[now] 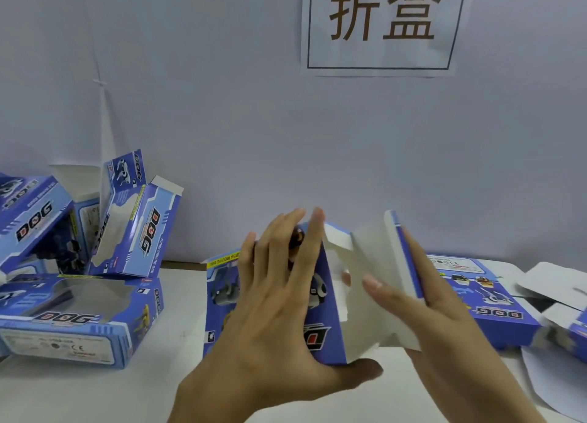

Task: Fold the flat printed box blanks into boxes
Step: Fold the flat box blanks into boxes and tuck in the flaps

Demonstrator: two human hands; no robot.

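The left hand lies spread flat against the printed side of a half-formed box held above the tabletop, thumb under its lower edge. The right hand grips the white flap between thumb and straight fingers. A flat blank lies behind it; folded boxes are piled at left. A sign hangs on the wall.

Flat blanks cut off at rt edge.

A packing workstation; folded toy boxes heaped on a white table (wall sign posted).
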